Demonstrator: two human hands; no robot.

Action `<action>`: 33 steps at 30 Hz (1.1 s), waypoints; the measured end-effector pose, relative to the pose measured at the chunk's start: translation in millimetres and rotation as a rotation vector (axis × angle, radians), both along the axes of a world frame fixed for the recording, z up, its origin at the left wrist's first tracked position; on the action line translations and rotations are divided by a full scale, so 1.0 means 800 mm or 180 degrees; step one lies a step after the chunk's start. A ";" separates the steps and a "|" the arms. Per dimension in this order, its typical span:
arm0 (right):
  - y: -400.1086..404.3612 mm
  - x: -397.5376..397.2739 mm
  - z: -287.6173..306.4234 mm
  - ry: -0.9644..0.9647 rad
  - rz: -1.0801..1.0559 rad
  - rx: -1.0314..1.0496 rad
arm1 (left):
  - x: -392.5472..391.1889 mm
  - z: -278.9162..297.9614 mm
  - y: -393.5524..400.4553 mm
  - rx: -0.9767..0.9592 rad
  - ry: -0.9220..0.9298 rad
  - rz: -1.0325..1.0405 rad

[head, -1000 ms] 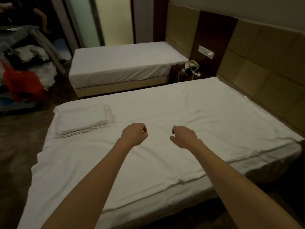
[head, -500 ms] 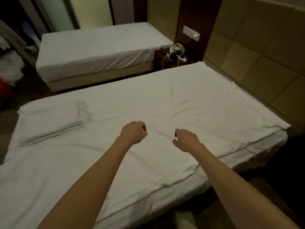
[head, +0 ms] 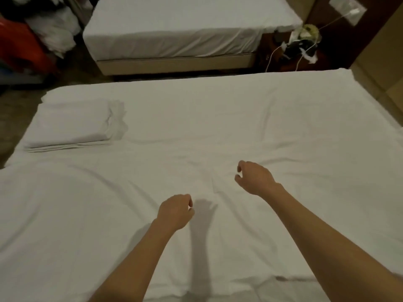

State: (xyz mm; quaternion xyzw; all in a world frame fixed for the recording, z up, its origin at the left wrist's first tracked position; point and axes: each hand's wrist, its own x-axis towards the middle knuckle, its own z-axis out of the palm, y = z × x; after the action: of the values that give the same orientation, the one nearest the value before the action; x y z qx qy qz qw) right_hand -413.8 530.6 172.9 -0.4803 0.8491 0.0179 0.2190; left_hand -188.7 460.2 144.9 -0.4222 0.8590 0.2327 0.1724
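Observation:
A white sheet (head: 283, 127) covers the near bed, with soft creases across its middle. My left hand (head: 174, 211) hovers over the sheet near the front, its fingers curled under and holding nothing; its shadow falls on the cloth just to the right. My right hand (head: 254, 177) is farther out and to the right, with fingers loosely bent, a gap between thumb and forefinger, and nothing in it. A folded stack of white linen (head: 69, 127) lies on the bed's far left corner.
A second bed (head: 185, 25) with a white sheet stands beyond a narrow floor gap. Between the beds at the right is a nightstand (head: 301, 46) with cables and clutter. A red bag (head: 19, 46) and a pile of white laundry (head: 56, 29) sit at far left. A padded wall panel (head: 381, 51) lines the right.
The view has tipped down and closer to the near bed. My left hand has drawn back toward me, while my right hand stays farther out. Both hold nothing.

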 end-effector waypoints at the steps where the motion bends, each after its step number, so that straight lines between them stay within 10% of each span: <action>1: -0.008 -0.011 -0.020 0.0005 0.0022 0.0063 | -0.006 -0.017 -0.012 0.0002 -0.0016 0.0038; 16: -0.168 -0.108 -0.275 -0.0290 0.0283 0.0271 | -0.119 -0.257 -0.184 -0.0012 -0.0047 0.0211; 33: -0.260 -0.167 -0.343 0.0101 0.0433 0.0236 | -0.175 -0.319 -0.307 -0.0756 -0.0040 0.0015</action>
State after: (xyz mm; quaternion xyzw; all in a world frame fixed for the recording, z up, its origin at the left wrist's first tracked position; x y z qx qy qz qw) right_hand -547.7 322.3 -101.8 -0.5281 0.8167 0.0719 0.2214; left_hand -328.7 215.0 -110.3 -0.4431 0.8784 0.1271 0.1260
